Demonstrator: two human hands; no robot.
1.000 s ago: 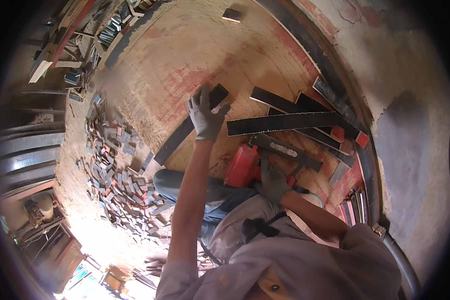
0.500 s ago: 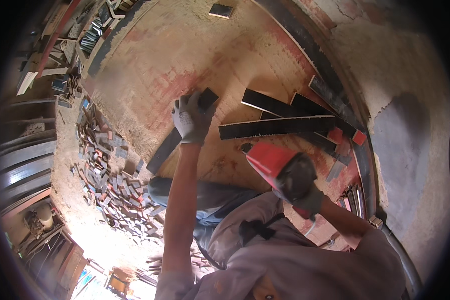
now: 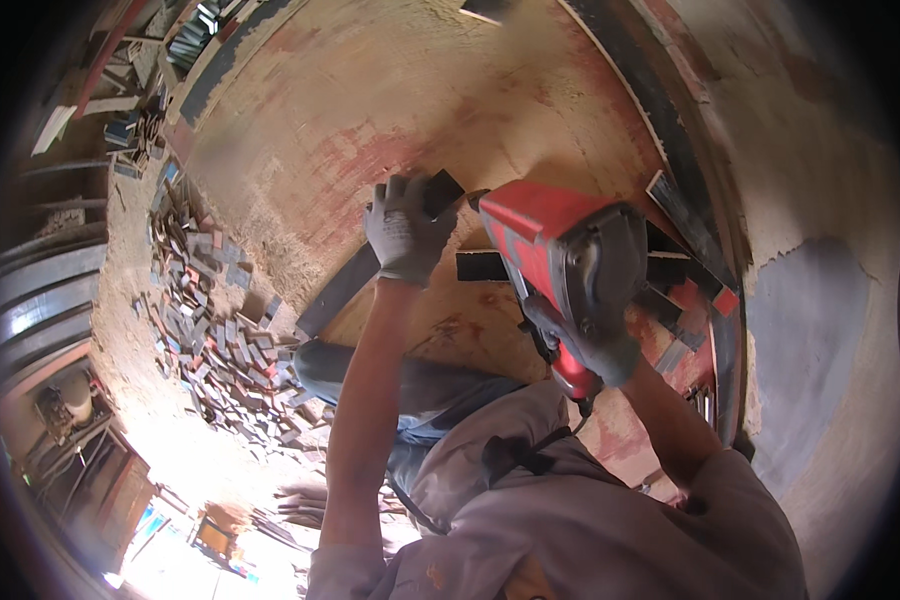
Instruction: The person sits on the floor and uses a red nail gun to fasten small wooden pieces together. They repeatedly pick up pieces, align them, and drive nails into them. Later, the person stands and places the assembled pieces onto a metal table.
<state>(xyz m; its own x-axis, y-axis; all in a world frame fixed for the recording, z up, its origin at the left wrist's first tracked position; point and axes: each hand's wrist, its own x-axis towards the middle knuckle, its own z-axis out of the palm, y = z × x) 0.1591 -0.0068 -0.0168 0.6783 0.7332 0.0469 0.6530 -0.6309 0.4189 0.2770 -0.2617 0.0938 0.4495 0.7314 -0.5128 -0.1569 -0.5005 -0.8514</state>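
My left hand [image 3: 402, 230], in a grey work glove, grips a black-faced wooden strip [image 3: 340, 285] lying slantwise on a stained wooden panel [image 3: 310, 110]. The strip's far end sticks out past the fingers. In my gloved right hand [image 3: 600, 350] is a red and black corded power tool [image 3: 535, 220], held by its handle. Its dark nose points left, close to the strip's far end; whether the two touch I cannot tell. More black strips [image 3: 480, 266] lie under and behind the tool, which partly hides them.
Cut wood offcuts [image 3: 235, 345] lie heaped on the ground at the left. A black-faced block [image 3: 485, 10] rests at the panel's far side. Dark boards [image 3: 685, 230] edge the right side, beside a rough wall [image 3: 810, 330]. The tool's cord [image 3: 580, 418] hangs near my lap.
The power tool has swung up and forward, bringing its nose near the strip's far end. My left hand stays on the strip. The view has shifted slightly.
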